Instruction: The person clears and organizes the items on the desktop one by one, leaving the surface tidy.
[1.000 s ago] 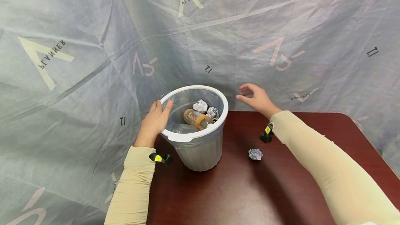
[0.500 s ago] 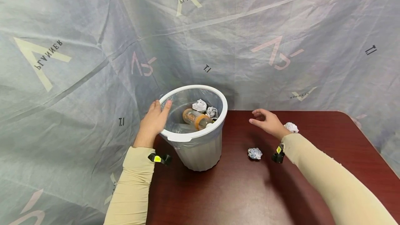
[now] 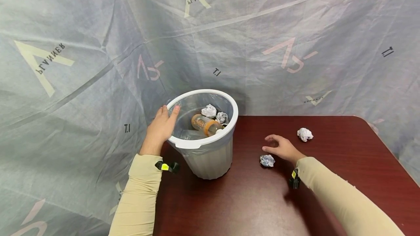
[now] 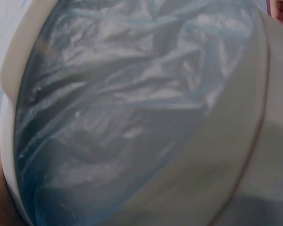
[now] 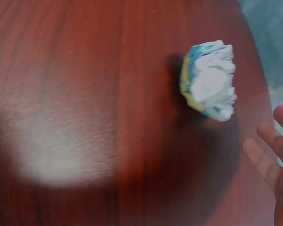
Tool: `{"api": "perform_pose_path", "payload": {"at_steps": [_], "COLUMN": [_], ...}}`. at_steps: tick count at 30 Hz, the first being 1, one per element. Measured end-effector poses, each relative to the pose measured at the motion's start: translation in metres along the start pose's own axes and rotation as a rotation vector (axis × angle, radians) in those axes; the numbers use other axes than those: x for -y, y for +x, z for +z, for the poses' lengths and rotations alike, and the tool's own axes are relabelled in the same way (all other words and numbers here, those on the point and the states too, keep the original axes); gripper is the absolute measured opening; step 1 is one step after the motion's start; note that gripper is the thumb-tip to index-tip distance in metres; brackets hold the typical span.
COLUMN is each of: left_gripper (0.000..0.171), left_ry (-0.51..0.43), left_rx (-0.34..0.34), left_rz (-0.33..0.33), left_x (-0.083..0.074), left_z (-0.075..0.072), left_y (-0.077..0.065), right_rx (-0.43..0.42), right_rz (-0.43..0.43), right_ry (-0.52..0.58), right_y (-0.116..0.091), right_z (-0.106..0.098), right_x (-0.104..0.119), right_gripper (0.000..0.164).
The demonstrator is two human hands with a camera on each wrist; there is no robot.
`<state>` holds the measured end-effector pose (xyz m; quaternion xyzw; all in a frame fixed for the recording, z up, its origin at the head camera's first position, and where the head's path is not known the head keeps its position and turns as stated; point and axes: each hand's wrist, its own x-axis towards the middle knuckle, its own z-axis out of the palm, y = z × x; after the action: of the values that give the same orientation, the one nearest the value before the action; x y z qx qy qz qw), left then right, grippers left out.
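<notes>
A grey waste bin (image 3: pixel 210 159) with a white rim and clear plastic liner (image 4: pixel 132 94) stands tilted-looking at the table's left. My left hand (image 3: pixel 160 126) holds its rim, thumb on the inner side and fingers outside. In the bin lie a plastic bottle (image 3: pixel 205 124) with orange bands and two crumpled paper balls (image 3: pixel 209 111). My right hand (image 3: pixel 283 149) hovers above the table, fingers loosely spread and holding nothing. Just below its fingertips sits a crumpled paper ball (image 3: pixel 267 161), seen up close in the right wrist view with my fingers (image 5: pixel 262 157) apart from it.
Farther back on the dark red table (image 3: pixel 256 207) is another white paper ball (image 3: pixel 305 134), behind my right hand. Grey printed sheeting (image 3: pixel 262 46) hangs behind and to the left of the table. The table's rounded far corner is at the right.
My right hand has come away from beside the bin, moving right and down toward the nearer paper ball. The farther paper ball is now uncovered. My left hand stays on the rim.
</notes>
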<state>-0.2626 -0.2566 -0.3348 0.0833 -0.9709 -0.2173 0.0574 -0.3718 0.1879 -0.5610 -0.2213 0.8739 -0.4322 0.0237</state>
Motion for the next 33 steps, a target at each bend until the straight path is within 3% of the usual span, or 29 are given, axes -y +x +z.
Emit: {"api": "perform_pose_path", "payload": {"at_steps": [9,18,23,33], "left_gripper": [0.108,0.108,0.108,0.107], "left_ry": [-0.004,-0.008,-0.009,-0.005], "left_rx": [-0.002,-0.002,-0.002,-0.006], "left_rz": [0.002,0.0,-0.003,-0.002], "left_x": [0.0,0.0,0.0,-0.001], "left_z": [0.0,-0.001,-0.001,-0.001], "left_y": [0.001,0.001,0.0,0.0], "right_rx": [0.136,0.205,0.215,0.12], "right_rz": [-0.032,-0.099,-0.107,-0.119], "right_ry": [-0.023,0.004,-0.014,-0.001], "right_y": [-0.01,-0.007,-0.003,0.022], "right_z": [0.012,0.019,0.017,-0.011], "right_x": [-0.007,-0.014,-0.011,0.015], "right_gripper": [0.057,0.028,0.024,0.021]}}
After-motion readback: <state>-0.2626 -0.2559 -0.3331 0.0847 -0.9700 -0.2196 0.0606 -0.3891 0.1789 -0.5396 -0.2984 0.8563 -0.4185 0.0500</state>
